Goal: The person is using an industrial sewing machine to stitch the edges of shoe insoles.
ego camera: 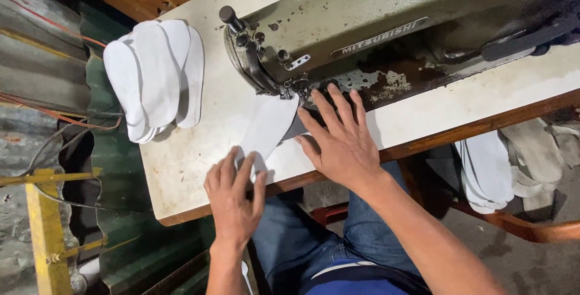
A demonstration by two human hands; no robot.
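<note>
A white insole-shaped piece (266, 127) lies on the pale sewing table (193, 156), its far end under the needle area of an old green sewing machine (386, 23). My left hand (235, 195) presses flat on the near end of the piece, fingers spread. My right hand (338, 141) rests flat beside it on the right, fingertips close to the machine's foot and touching the piece's right edge. Neither hand grips anything.
A stack of white insoles (154, 77) sits at the table's left end. More white soles (489, 171) lie piled lower right beyond the table edge. Corrugated green metal (115, 156) and a yellow frame (42, 222) are on the left. My blue-jeaned legs (314, 240) are below.
</note>
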